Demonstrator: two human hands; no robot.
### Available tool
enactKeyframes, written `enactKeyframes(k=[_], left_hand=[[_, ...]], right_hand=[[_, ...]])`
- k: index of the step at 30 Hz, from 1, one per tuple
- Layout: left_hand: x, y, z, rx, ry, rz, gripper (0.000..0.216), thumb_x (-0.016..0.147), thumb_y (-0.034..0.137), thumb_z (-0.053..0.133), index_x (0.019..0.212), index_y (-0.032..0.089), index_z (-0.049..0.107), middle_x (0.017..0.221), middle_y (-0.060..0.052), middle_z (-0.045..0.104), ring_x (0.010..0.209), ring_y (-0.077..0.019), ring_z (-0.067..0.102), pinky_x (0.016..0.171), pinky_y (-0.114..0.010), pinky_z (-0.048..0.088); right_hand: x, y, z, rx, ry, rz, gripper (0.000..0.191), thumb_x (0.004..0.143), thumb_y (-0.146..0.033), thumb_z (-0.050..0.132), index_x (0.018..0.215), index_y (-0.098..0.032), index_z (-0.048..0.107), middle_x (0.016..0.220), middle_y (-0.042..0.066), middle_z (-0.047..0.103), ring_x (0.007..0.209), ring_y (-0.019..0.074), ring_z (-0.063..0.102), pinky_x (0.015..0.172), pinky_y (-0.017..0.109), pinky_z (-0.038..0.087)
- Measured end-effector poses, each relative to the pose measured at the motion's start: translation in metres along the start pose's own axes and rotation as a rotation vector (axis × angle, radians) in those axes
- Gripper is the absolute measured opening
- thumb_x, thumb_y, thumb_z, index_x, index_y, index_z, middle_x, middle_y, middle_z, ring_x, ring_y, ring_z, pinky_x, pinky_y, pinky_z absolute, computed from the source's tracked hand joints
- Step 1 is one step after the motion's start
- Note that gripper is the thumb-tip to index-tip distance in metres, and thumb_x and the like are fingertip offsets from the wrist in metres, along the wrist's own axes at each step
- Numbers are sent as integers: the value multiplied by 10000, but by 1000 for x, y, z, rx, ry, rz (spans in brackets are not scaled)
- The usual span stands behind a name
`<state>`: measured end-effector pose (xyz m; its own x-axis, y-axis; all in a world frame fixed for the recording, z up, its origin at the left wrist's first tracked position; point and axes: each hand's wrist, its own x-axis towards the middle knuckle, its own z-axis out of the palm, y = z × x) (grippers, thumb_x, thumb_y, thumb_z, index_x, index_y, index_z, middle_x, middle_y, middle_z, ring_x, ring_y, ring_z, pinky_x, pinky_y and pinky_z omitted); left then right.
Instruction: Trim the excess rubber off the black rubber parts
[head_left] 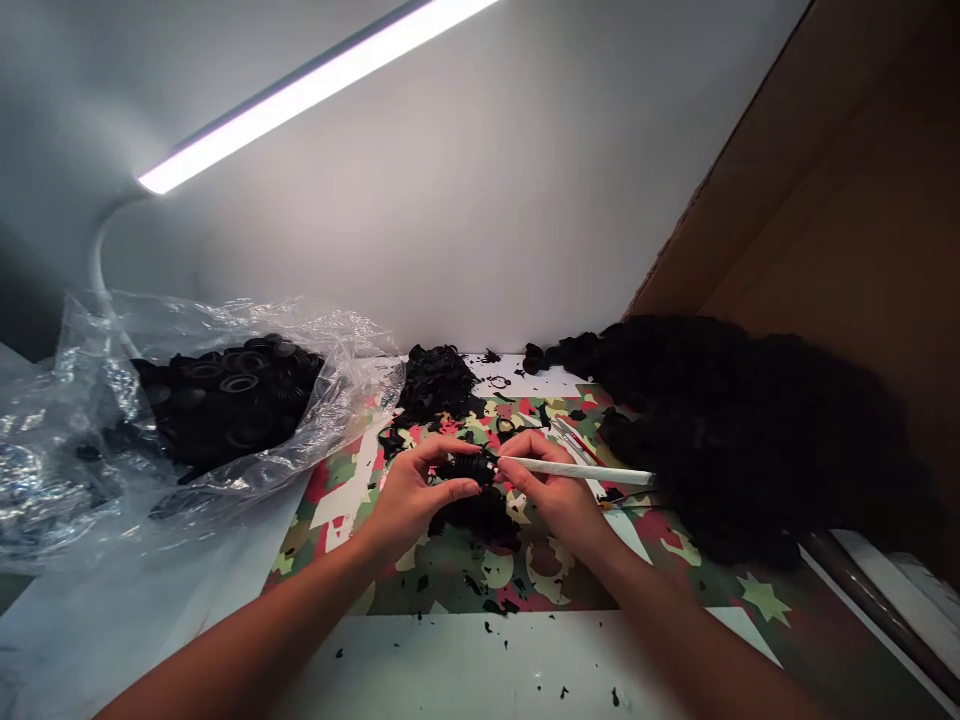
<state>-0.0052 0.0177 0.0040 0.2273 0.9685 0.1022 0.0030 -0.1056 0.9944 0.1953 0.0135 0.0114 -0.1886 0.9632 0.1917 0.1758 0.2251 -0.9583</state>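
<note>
My left hand (414, 495) is closed around a small black ribbed rubber part (466, 468), held above the camouflage-patterned mat (450, 570). My right hand (551, 490) grips a thin white tool (577, 470) like a pen, its tip touching the black part. The two hands meet at the middle of the mat. Black trimmings (480, 515) lie right beneath them.
A clear plastic bag (112, 440) holding several black round parts (229, 395) sits at the left. A big heap of black parts (750, 430) fills the right, a smaller pile (439, 380) lies at the back. A lamp bar (315, 85) glows overhead; a cardboard wall (847, 200) stands at the right.
</note>
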Motion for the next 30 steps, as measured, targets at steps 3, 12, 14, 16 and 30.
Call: enactKeyframes(k=[3, 12, 14, 16, 30], left_hand=[[-1, -1, 2, -68, 17, -80, 363, 717, 314, 838, 1037, 189, 723, 994, -62, 743, 915, -211, 674, 822, -312, 522], [0, -2, 5, -78, 70, -58, 343, 652, 247, 875, 913, 177, 664, 841, 2, 707, 803, -151, 660, 761, -263, 515], [-1, 1, 6, -55, 71, -45, 333, 648, 239, 874, 893, 175, 658, 833, 5, 698, 802, -152, 655, 763, -266, 513], [-1, 2, 6, -35, 71, -25, 318, 656, 241, 868, 877, 176, 649, 835, 4, 689, 814, -156, 653, 778, -273, 510], [-3, -6, 5, 40, 123, 88, 303, 683, 259, 854, 862, 185, 620, 905, -2, 621, 887, -168, 619, 855, -310, 523]], right_hand=[[-3, -2, 1, 54, 33, -34, 216, 904, -397, 612, 771, -228, 594, 944, 36, 689, 860, 200, 630, 753, 322, 498], [-9, 0, 8, 69, -27, -6, 204, 897, -358, 635, 757, -217, 591, 1044, 43, 692, 1019, 223, 631, 873, 350, 473], [-10, 2, 9, 47, -32, 2, 210, 902, -365, 634, 760, -215, 596, 1039, 41, 685, 985, 214, 631, 877, 351, 470], [-11, 4, 10, 24, -31, 2, 219, 911, -374, 624, 764, -214, 600, 1027, 38, 682, 945, 204, 629, 862, 345, 472], [-12, -1, 11, 37, -33, 25, 208, 910, -364, 632, 774, -211, 598, 1023, 28, 688, 948, 197, 621, 845, 328, 458]])
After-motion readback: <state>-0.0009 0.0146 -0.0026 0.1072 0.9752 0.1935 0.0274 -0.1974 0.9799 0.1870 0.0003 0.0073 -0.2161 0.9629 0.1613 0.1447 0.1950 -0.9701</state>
